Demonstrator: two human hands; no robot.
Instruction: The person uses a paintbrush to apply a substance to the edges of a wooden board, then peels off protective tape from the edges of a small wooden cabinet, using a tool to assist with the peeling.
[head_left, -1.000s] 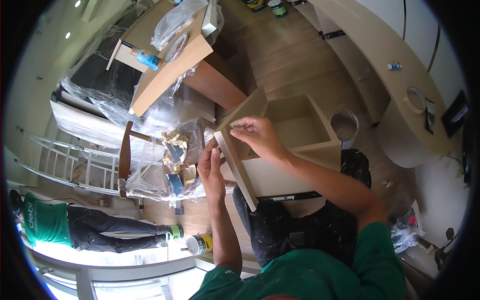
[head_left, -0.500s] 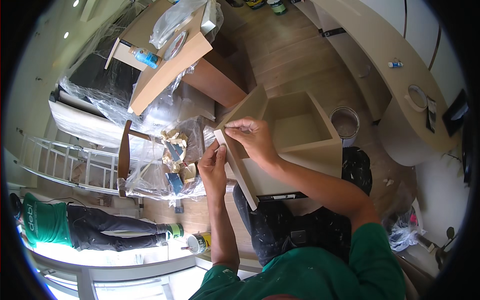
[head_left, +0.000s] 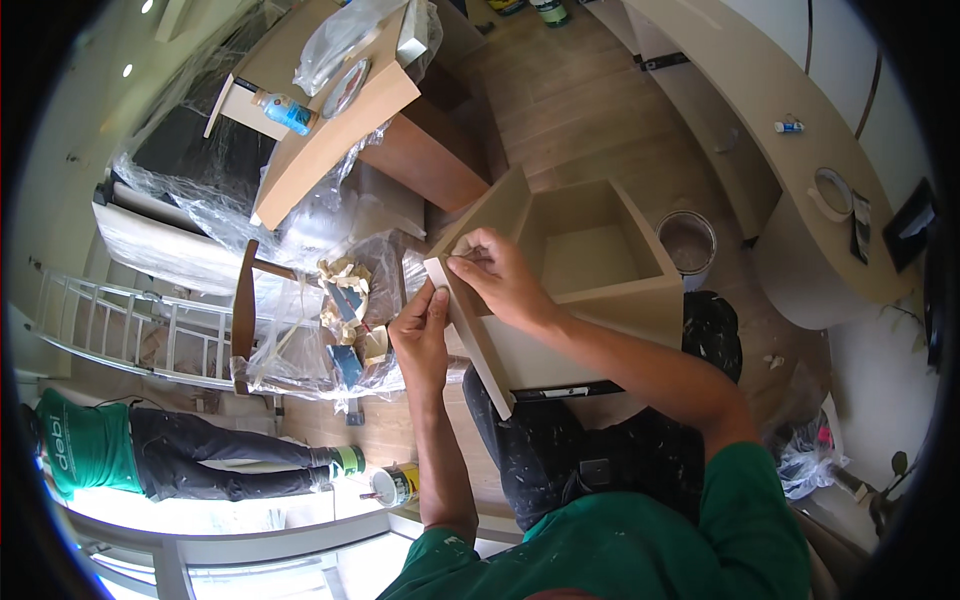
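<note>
A beige drawer (head_left: 585,292) with a flat front panel (head_left: 478,345) rests tilted across my thighs, its hollow box facing up. My left hand (head_left: 420,335) holds the panel's pale edge near the far left corner, thumb on the edge and fingers going behind it. At that same corner my right hand (head_left: 495,275) is closed, fingertips pinched together against the panel's inner face. Whatever sits between those fingertips is too small to make out. A black metal runner (head_left: 568,391) shows along the drawer's near side.
An open paint bucket (head_left: 687,243) stands right of the drawer. Left are a plastic-wrapped chair (head_left: 245,315) with crumpled paper, and a ladder (head_left: 140,330). A bottle (head_left: 285,112) lies on a tilted brown unit (head_left: 345,125). A co-worker in green (head_left: 90,440) stands lower left, near a paint can (head_left: 393,485).
My right fingers have curled tighter and shifted slightly at the panel corner. My left hand keeps its hold. The whole view has slid a little.
</note>
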